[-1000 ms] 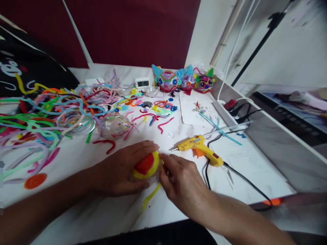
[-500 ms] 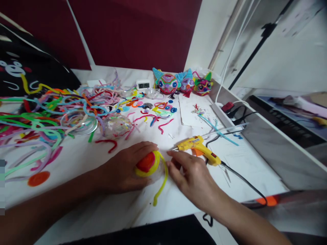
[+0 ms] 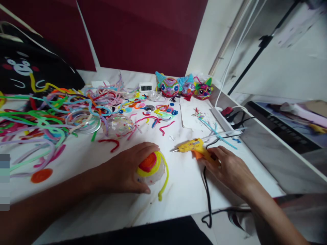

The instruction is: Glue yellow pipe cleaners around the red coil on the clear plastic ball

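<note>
My left hand [image 3: 127,168] is wrapped round a clear ball [image 3: 152,170] with red and yellow pipe cleaner coiled on top. A loose yellow pipe cleaner end [image 3: 165,182] hangs off the ball onto the white table [image 3: 84,204]. My right hand [image 3: 230,168] lies on the handle of the yellow glue gun [image 3: 195,148], fingers closing round it. The gun lies on the table with its nozzle pointing left, and its black cord [image 3: 207,197] runs off the front edge.
A heap of coloured pipe cleaners [image 3: 46,119] covers the left of the table, with clear dishes [image 3: 84,122] among them. Three pipe-cleaner masks [image 3: 186,86] and a small clock [image 3: 145,87] stand at the back. A power strip [image 3: 224,117] lies at the right edge.
My right hand let go of the yellow pipe cleaner at the ball and moved right onto the glue gun's handle. My left hand stayed on the ball.
</note>
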